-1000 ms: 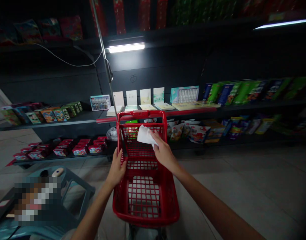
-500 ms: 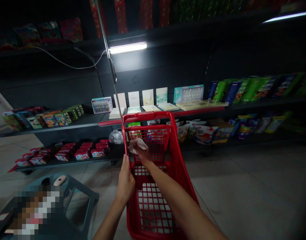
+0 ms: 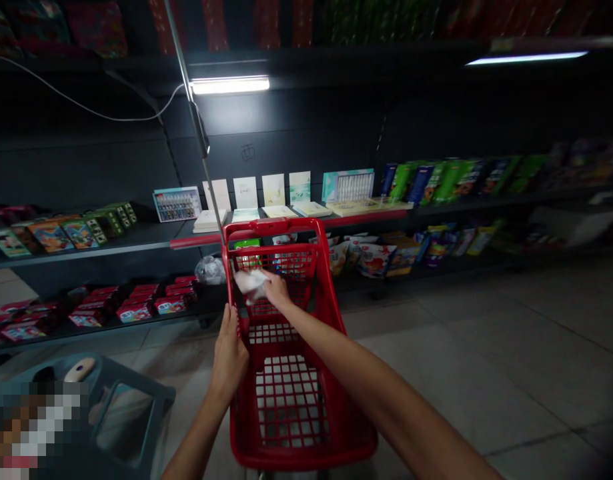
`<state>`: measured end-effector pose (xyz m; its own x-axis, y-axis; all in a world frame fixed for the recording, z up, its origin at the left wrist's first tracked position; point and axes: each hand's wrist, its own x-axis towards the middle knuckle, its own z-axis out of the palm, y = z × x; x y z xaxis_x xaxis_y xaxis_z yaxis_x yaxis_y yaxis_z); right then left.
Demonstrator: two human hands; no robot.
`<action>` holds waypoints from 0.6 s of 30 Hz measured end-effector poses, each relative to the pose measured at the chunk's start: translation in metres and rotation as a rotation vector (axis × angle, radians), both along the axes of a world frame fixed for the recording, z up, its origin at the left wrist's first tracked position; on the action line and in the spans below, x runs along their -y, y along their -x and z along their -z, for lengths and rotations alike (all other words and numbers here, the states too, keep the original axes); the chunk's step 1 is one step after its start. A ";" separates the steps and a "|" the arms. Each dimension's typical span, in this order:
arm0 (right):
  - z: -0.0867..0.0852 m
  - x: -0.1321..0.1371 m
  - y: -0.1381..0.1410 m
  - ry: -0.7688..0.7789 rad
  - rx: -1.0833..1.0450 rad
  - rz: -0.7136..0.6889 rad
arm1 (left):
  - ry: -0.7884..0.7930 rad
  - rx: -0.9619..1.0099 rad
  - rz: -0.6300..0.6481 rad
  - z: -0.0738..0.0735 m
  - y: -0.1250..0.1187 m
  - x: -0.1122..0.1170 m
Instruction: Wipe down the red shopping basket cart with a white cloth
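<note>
A red shopping cart (image 3: pixel 286 400) stands in front of me, its mesh basket holding no goods. My left hand (image 3: pixel 230 350) grips the cart's left rim, fingers wrapped over the edge. My right hand (image 3: pixel 276 291) reaches inside the basket and presses a crumpled white cloth (image 3: pixel 251 283) against the inner left corner near the front wall. The right forearm crosses over the basket from the lower right.
Dark store shelves (image 3: pixel 136 237) run along the back, stocked with colourful boxes, cards and snack packets. A metal pole (image 3: pixel 193 127) rises behind the cart under a lit tube lamp (image 3: pixel 229 85). A grey-blue plastic stool (image 3: pixel 121 413) stands at lower left. Tiled floor lies to the right.
My right hand carried the white cloth from the cart's front wall down to the inner left corner. The view has shifted slightly; my left hand stays on the rim.
</note>
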<state>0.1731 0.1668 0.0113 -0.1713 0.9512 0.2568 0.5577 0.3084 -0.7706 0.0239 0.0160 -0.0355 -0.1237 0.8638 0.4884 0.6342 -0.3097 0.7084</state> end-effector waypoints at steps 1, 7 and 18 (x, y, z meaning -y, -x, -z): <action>-0.012 -0.005 -0.002 -0.056 -0.054 0.091 | -0.006 0.001 -0.001 0.000 -0.001 0.000; -0.038 -0.028 -0.016 -0.551 0.001 0.187 | 0.032 -0.001 -0.024 -0.008 -0.008 0.001; 0.144 -0.022 -0.022 -0.235 0.361 -0.024 | 0.062 0.031 -0.039 -0.014 -0.021 -0.004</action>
<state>0.1951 0.1887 -0.1330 -0.3113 0.8685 0.3858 0.7694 0.4686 -0.4341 0.0454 0.0198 -0.0216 -0.1717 0.8864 0.4298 0.6225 -0.2405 0.7447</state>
